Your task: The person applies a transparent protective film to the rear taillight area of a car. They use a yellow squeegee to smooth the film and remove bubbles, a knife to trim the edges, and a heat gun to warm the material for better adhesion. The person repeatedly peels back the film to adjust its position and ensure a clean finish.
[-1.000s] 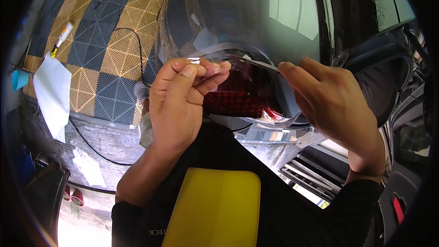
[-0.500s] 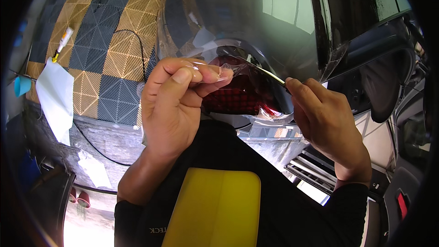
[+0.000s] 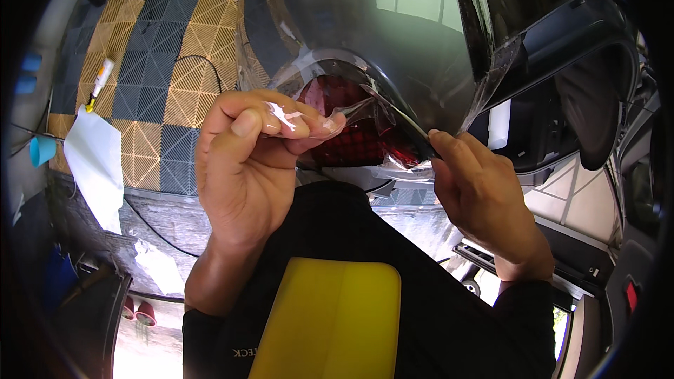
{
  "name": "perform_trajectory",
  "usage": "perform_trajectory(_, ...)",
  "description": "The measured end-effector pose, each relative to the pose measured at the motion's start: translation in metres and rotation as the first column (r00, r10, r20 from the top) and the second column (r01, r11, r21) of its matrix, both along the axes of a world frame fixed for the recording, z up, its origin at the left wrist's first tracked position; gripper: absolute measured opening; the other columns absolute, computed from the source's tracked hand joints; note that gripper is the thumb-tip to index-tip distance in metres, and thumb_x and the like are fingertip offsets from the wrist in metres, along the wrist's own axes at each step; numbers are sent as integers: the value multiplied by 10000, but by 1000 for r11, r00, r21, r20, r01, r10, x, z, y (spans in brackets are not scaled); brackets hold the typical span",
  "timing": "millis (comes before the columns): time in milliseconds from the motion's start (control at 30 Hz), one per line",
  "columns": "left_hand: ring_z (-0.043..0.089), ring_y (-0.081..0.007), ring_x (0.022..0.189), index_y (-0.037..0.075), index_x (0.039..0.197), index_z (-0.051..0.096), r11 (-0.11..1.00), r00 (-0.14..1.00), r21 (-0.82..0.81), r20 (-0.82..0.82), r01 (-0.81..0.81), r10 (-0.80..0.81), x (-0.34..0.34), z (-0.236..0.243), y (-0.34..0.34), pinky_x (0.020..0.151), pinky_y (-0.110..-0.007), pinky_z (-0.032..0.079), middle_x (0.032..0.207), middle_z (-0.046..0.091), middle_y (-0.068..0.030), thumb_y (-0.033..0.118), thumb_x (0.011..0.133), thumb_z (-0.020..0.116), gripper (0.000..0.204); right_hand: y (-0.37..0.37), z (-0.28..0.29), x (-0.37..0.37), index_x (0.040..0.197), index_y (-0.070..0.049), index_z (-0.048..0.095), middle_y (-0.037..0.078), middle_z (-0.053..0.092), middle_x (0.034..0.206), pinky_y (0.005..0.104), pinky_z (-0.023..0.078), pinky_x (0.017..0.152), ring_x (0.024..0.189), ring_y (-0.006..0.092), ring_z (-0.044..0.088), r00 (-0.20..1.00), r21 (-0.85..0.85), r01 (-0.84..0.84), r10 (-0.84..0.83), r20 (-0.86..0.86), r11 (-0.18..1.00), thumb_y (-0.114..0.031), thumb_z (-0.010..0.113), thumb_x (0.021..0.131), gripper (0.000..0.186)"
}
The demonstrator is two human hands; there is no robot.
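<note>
My left hand (image 3: 253, 151) pinches the edge of a clear plastic film (image 3: 351, 109), thumb over curled fingers. Creased and glossy, the film stretches from my fingertips toward the red tail light (image 3: 347, 147) of a dark car. My right hand (image 3: 481, 193) is closed round a slim cutter knife (image 3: 411, 121); its thin blade slants up and left along the black rim beside the light, at the film. Most of its handle is hidden in my fingers.
The dark glossy car body (image 3: 330, 14) fills the upper middle, with loose film (image 3: 495, 84) hanging by an open door on the right. A flat yellow panel (image 3: 326, 323) lies before my chest. A white sheet (image 3: 95, 161) and marker-like tube (image 3: 102, 76) are at left over tiled floor.
Both hands have shifted slightly left, the right also down a little. The cutter's blade now slopes more steeply and lies closer to the black rim. My view has shifted slightly.
</note>
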State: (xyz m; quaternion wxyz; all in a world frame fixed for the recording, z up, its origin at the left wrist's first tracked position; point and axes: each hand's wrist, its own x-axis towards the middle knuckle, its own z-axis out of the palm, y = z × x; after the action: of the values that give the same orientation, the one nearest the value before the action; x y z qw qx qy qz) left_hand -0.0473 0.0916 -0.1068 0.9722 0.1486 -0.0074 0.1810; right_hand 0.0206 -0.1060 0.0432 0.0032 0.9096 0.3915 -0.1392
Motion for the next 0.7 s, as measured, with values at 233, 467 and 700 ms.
perform_trajectory(233, 689, -335, 920, -8, 958, 532, 1000, 999, 10, 38, 9, -9, -3, 2, 2, 936, -558, 574, 911, 623, -182, 136, 1039, 422, 198, -13, -15, -17, 1216, -10, 579, 108, 580, 834, 392, 530, 552, 638, 306, 635, 999, 75, 52, -53, 8, 996, -26, 675, 852, 377)
perform_trajectory(467, 681, -335, 877, -7, 945, 537, 999, 999, 9, 24, 46, -46, -10, 6, 2, 888, -548, 583, 900, 612, -180, 183, 1037, 448, 228, -29, -31, -29, 1188, -8, 592, 111, 593, 857, 388, 535, 556, 640, 301, 644, 995, 133, 73, -81, 53, 988, -19, 696, 832, 371)
perform_trajectory(700, 669, -322, 806, 0, 918, 527, 991, 996, 112, 26, 80, -83, -22, 5, -1, 827, -537, 596, 840, 569, -159, 207, 1040, 468, 247, -42, -47, -39, 1166, -12, 589, 122, 593, 861, 395, 531, 554, 631, 304, 641, 991, 221, 123, -130, 17, 967, -10, 693, 830, 351)
